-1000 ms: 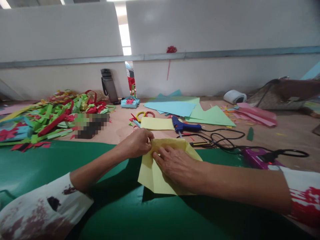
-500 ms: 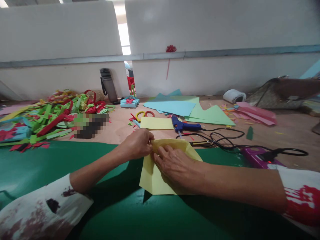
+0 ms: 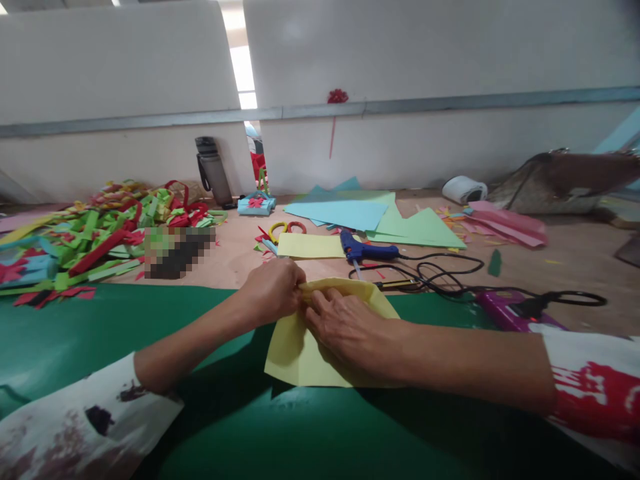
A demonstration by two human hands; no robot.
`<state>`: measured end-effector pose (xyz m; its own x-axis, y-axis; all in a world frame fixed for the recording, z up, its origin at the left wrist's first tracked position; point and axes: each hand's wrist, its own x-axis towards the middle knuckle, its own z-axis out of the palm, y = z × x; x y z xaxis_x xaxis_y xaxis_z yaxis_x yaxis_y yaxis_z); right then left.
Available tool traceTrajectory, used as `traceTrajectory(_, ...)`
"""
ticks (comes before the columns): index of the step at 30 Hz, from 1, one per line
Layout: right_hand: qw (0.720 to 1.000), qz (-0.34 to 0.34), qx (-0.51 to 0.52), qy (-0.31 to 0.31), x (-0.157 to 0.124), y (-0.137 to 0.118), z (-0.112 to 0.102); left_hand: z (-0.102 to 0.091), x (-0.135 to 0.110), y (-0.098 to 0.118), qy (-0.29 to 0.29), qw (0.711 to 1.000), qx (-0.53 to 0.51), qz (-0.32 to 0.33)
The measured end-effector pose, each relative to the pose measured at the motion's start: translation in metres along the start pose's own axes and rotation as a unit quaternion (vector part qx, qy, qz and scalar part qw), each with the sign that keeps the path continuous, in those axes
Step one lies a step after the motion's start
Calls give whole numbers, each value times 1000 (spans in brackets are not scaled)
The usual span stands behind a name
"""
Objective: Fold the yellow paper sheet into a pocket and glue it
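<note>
Paper point(image 3: 287, 353) on a green mat point(image 3: 250, 427), under both hands.

The left hand point(image 3: 275, 288) is closed in a pinch at the paper's far left edge; the right hand point(image 3: 345, 327) lies palm down across it, fingers lightly bent. Past the mat, a brown tabletop point(image 3: 237, 257) bears a yellow strip point(image 3: 313, 246), a blue glue gun point(image 3: 375, 252), coloured sheets point(image 3: 340, 212) and, leftward, a strip heap point(image 3: 107, 233). A bottle point(image 3: 214, 177) stands before white panels point(image 3: 425, 53), crossed by a metal rail point(image 3: 475, 100); daylight shows through a gap point(image 3: 243, 70) between them.
</note>
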<state>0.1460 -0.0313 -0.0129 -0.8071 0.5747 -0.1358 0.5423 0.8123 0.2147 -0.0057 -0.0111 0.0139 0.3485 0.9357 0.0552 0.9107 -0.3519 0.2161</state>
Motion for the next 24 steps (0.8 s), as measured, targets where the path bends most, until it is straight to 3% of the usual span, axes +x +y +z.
traceTrajectory(8,1000,-5,-3,23,-2,1,2,-1,0,0,4,1000,28,-6)
traceTrajectory(14,1000,0,-12,-1,-2,0,-4,-1,0,3,-2,999,37,-12)
traceTrajectory(24,998,-15,-49,34,5,2,8,0,3,-1,-10,1000,26,-3)
